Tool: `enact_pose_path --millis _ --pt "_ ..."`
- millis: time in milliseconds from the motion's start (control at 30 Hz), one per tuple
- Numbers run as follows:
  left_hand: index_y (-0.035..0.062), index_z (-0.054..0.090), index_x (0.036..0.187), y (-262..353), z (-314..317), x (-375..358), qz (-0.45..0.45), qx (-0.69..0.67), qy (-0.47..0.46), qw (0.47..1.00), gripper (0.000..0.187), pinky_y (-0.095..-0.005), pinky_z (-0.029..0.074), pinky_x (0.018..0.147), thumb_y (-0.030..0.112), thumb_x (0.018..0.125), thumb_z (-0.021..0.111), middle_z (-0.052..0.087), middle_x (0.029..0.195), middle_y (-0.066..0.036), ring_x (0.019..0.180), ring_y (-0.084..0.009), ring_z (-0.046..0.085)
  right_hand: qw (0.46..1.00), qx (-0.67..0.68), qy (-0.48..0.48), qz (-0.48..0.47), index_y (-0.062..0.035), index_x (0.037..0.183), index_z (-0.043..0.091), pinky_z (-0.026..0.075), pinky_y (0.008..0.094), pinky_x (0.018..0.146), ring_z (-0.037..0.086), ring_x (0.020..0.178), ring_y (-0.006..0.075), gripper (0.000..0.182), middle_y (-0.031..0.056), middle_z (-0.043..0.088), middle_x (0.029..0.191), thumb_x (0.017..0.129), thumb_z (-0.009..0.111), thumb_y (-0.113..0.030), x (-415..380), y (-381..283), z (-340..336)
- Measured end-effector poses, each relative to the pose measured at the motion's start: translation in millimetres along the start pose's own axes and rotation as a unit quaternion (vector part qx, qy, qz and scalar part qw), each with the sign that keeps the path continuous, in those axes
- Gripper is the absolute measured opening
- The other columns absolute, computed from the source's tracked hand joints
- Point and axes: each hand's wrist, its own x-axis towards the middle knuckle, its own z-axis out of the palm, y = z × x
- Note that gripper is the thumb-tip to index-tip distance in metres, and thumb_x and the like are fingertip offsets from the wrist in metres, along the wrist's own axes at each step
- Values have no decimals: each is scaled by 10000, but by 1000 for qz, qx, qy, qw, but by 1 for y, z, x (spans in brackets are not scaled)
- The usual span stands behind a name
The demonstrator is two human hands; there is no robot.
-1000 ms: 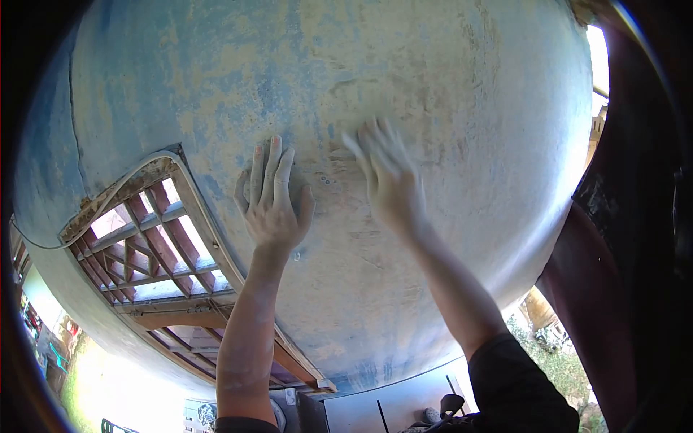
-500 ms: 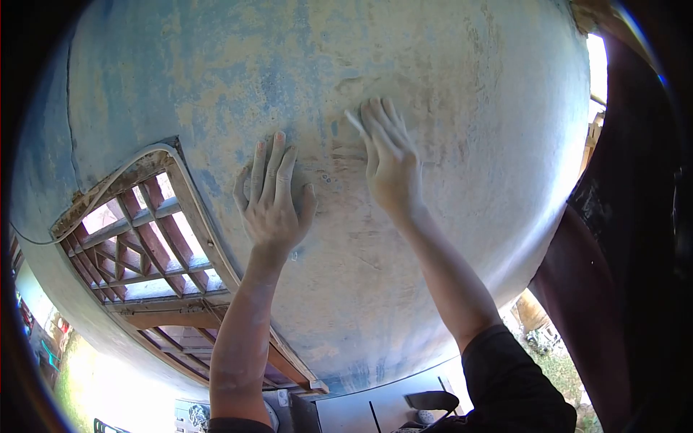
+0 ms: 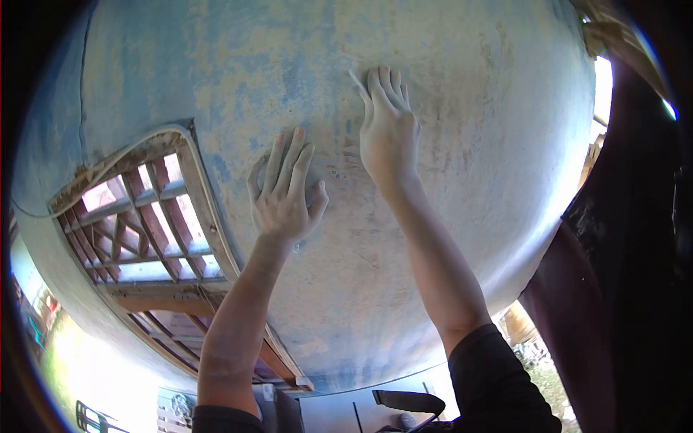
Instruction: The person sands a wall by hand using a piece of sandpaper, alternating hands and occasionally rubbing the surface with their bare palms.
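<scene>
In front of me rises a wall [image 3: 361,289] with worn, patchy blue and whitish paint. My left hand [image 3: 285,191] rests on it with fingers stretched upward and the thumb out to the side, holding nothing. Higher and to the right, my right hand [image 3: 390,133] presses against the wall, palm inward. A thin, pale, flat piece [image 3: 356,81] pokes out beside its index finger; most of it is hidden under the hand. Both hands look dusted with whitish powder.
Left of my arms is a wooden lattice window [image 3: 137,224] with a cable [image 3: 126,151] running along its frame. Dark, draped material [image 3: 585,303] hangs at the right. A black strap [image 3: 410,399] shows below, near my right sleeve.
My right hand has slid up the wall with the pale piece. My left hand stays at about the same spot on the wall, while the view has shifted slightly.
</scene>
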Motion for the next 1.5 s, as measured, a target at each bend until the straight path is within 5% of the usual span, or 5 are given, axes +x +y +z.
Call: enact_pose_path --millis 367,700,1067,1367,1500 --pt "148 535 1528 -39 -18 6 74 -69 -21 995 647 -525 331 1218 249 905 679 477 1667 -56 1518 -268 463 993 -4 -117 -10 22 1494 583 395 505 1250 461 1513 392 498 200 528 1597 997 597 9 -180 -23 -22" --pt "176 536 1519 -55 -19 7 66 -23 1 998 619 -478 339 1243 222 917 676 489 1657 -16 1508 -228 473 999 -28 -3 -31 2 1390 669 439 485 1237 539 1452 366 364 188 612 1514 1038 647 -86 -20 -24 10" --pt "180 518 1529 -58 -16 2 72 -35 2 997 634 -480 338 1238 247 914 655 484 1663 -18 1532 -225 450 977 -91 -60 -181 -116 1385 699 461 476 1211 551 1452 274 390 89 644 1501 995 696 -115 -113 6 0" --pt "193 510 1533 -59 -14 1 79 -30 0 996 654 -476 353 1231 217 895 650 502 1649 -26 1522 -230 466 991 -74 87 -64 -245 1464 660 279 504 1298 356 1578 280 455 77 581 1575 1012 710 -261 -7 6 21" --pt "190 521 1514 -58 -15 2 79 -35 8 996 624 -479 350 1227 220 902 641 506 1647 -35 1509 -238 484 985 -144 -41 -88 -343 1572 535 151 529 1332 207 1640 267 526 53 344 1735 1063 600 -458 -31 -34 31"
